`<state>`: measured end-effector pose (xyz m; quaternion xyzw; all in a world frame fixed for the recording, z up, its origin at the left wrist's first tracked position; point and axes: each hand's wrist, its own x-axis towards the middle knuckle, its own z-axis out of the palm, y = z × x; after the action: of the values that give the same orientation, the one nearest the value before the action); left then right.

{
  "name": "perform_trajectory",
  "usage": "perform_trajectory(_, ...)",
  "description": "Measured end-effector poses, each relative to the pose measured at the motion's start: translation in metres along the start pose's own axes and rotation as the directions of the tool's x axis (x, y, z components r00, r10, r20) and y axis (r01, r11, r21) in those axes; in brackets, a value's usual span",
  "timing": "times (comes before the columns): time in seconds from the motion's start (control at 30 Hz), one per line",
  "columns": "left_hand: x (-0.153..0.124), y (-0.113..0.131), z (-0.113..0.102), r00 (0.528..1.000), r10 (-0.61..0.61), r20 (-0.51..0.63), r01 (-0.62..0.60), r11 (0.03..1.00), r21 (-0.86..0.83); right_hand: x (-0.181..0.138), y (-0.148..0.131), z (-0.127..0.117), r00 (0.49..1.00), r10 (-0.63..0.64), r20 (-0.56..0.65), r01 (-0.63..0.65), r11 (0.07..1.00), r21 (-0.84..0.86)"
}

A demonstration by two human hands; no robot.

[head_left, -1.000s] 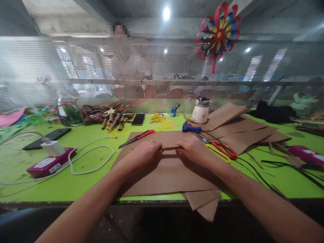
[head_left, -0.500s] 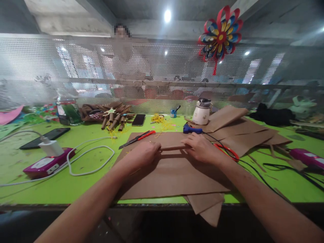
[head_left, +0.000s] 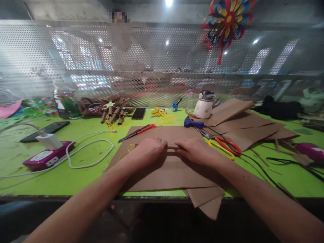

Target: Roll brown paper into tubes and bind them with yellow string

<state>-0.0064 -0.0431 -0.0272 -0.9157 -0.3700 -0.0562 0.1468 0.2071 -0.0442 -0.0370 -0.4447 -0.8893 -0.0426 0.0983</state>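
A thin brown paper roll (head_left: 171, 147) lies across a large brown paper sheet (head_left: 167, 173) on the green table (head_left: 63, 175). My left hand (head_left: 148, 150) is closed over the roll's left end. My right hand (head_left: 193, 150) is closed over its right end. The two hands sit close together, almost touching, and only a short bit of the roll shows between them. Red-and-yellow scissors (head_left: 221, 145) lie just right of my right hand. A red-handled knife (head_left: 136, 132) lies beyond my left hand.
More brown sheets (head_left: 243, 130) are stacked at the right, beside a white cup (head_left: 204, 106) and a blue glue gun (head_left: 192, 123). At the left are a magenta power strip (head_left: 48, 157) with a white cable, a phone (head_left: 45, 131) and a bundle of paper rolls (head_left: 113, 113). A person stands behind the mesh screen (head_left: 76, 67).
My right hand moved left along the roll, so the hands are closer together and the scissors are uncovered. The view tilted down a little.
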Motion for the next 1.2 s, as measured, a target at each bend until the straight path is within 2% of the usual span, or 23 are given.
perform_trajectory(0.13,-0.001,-0.001,-0.001,1.0,0.005,0.004,-0.005,1.0,-0.021,0.001,0.0,0.003,1.0,-0.014,-0.002,0.014,0.999,-0.049)
perform_trajectory(0.27,-0.002,0.001,-0.001,0.997,-0.044,-0.063,0.041,0.998,-0.045,0.003,-0.002,0.005,1.0,0.0,-0.026,-0.003,0.993,-0.119)
perform_trajectory(0.33,-0.001,-0.001,-0.002,0.996,-0.034,-0.087,0.027,0.997,-0.075,0.004,-0.002,0.008,0.999,-0.002,-0.051,-0.005,0.99,-0.139)
perform_trajectory(0.43,-0.001,-0.009,-0.014,0.973,0.024,-0.228,-0.052,0.992,-0.119,0.006,0.0,0.011,0.996,0.025,-0.085,-0.039,0.987,-0.158)
perform_trajectory(0.47,-0.002,-0.012,-0.02,0.946,0.004,-0.323,-0.051,0.989,-0.139,0.006,0.001,0.011,0.995,0.041,-0.096,-0.056,0.985,-0.162)
perform_trajectory(0.5,-0.003,-0.015,-0.026,0.9,-0.053,-0.434,-0.024,0.985,-0.171,0.007,0.001,0.01,0.992,0.057,-0.109,-0.074,0.984,-0.165)
perform_trajectory(0.53,-0.006,-0.017,-0.033,0.83,-0.143,-0.539,0.024,0.975,-0.223,0.007,0.002,0.009,0.99,0.072,-0.125,-0.093,0.982,-0.167)
perform_trajectory(0.57,-0.008,-0.018,-0.039,0.738,-0.245,-0.628,0.071,0.955,-0.289,0.007,0.003,0.008,0.986,0.083,-0.142,-0.107,0.98,-0.168)
perform_trajectory(0.63,-0.013,-0.017,-0.046,0.565,-0.432,-0.703,0.118,0.886,-0.449,0.007,0.003,0.004,0.979,0.105,-0.176,-0.135,0.976,-0.169)
perform_trajectory(0.67,-0.015,-0.014,-0.047,0.518,-0.511,-0.686,0.11,0.835,-0.539,0.007,0.002,0.003,0.975,0.118,-0.19,-0.151,0.974,-0.171)
perform_trajectory(0.7,-0.017,-0.01,-0.044,0.517,-0.579,-0.631,0.086,0.768,-0.634,0.007,0.002,0.003,0.97,0.131,-0.203,-0.167,0.97,-0.174)
perform_trajectory(0.73,-0.018,-0.004,-0.04,0.555,-0.635,-0.537,0.06,0.675,-0.736,0.007,0.001,0.002,0.966,0.142,-0.216,-0.181,0.968,-0.175)
perform_trajectory(0.77,-0.018,0.003,-0.034,0.631,-0.667,-0.396,0.053,0.547,-0.835,0.007,0.0,0.003,0.962,0.148,-0.23,-0.191,0.966,-0.175)
perform_trajectory(0.8,-0.018,0.011,-0.027,0.7,-0.674,-0.236,0.068,0.392,-0.917,0.007,-0.001,0.003,0.958,0.151,-0.243,-0.196,0.965,-0.173)
perform_trajectory(0.83,-0.018,0.019,-0.02,0.75,-0.66,-0.044,0.116,0.198,-0.973,0.007,-0.002,0.004,0.955,0.147,-0.257,-0.195,0.966,-0.171)
perform_trajectory(0.87,-0.016,0.028,-0.014,0.791,-0.593,0.15,0.184,-0.004,-0.983,0.007,-0.004,0.005,0.952,0.142,-0.271,-0.193,0.966,-0.17)
perform_trajectory(0.9,-0.013,0.035,-0.008,0.804,-0.528,0.273,0.211,-0.176,-0.961,0.007,-0.005,0.005,0.948,0.135,-0.287,-0.189,0.967,-0.169)
perform_trajectory(0.93,-0.01,0.041,-0.005,0.809,-0.487,0.329,0.192,-0.309,-0.931,0.006,-0.007,0.005,0.945,0.122,-0.303,-0.18,0.969,-0.168)
perform_trajectory(0.97,-0.006,0.046,-0.004,0.795,-0.496,0.349,0.149,-0.398,-0.905,0.005,-0.009,0.004,0.941,0.109,-0.319,-0.168,0.972,-0.166)
perform_trajectory(1.0,-0.002,0.05,-0.004,0.775,-0.508,0.375,0.123,-0.461,-0.879,0.004,-0.012,0.003,0.937,0.092,-0.336,-0.154,0.975,-0.162)
perform_trajectory(1.07,0.007,0.053,-0.008,0.733,-0.551,0.398,0.065,-0.527,-0.848,0.002,-0.017,0.0,0.928,0.059,-0.367,-0.123,0.981,-0.152)
perform_trajectory(1.2,0.019,0.054,-0.017,0.64,-0.706,0.304,-0.171,-0.516,-0.839,-0.003,-0.025,-0.006,0.907,0.033,-0.419,-0.108,0.982,-0.157)
